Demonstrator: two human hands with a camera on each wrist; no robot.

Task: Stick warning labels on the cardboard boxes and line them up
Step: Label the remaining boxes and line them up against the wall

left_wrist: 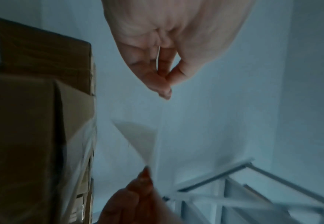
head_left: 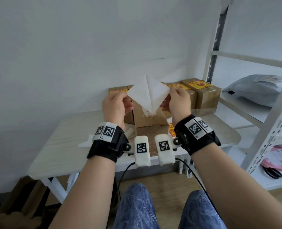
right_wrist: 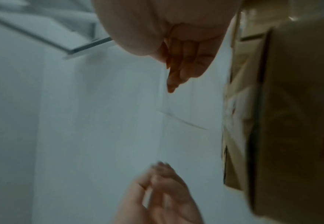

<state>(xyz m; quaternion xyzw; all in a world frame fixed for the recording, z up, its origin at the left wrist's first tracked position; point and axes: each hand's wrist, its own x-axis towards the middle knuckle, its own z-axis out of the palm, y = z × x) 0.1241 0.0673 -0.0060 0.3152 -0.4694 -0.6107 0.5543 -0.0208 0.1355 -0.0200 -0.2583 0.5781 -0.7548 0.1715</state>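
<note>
Both hands are raised above the desk, the left hand [head_left: 115,107] and the right hand [head_left: 178,101] each pinching a side corner of a white, diamond-held label sheet [head_left: 149,95] between thumb and fingertips, with the other fingers curled. The sheet hangs in the air in front of a brown cardboard box [head_left: 151,119] standing on the pale wood-grain desk [head_left: 62,146]. Behind it a row of brown cardboard boxes with yellow-and-red warning labels [head_left: 201,91] lines the wall. Only the head view shows these labels; the blurred, dim left wrist view shows the sheet's thin edge [left_wrist: 138,139] between the two hands beside plain box sides [left_wrist: 38,121], and the right wrist view adds nothing clearer. To the right, a white metal shelf rack [head_left: 269,129] carries a grey plastic mailer bag [head_left: 256,90] and, lower, pink parcels [head_left: 279,159] with black scissors [head_left: 273,173]
</note>
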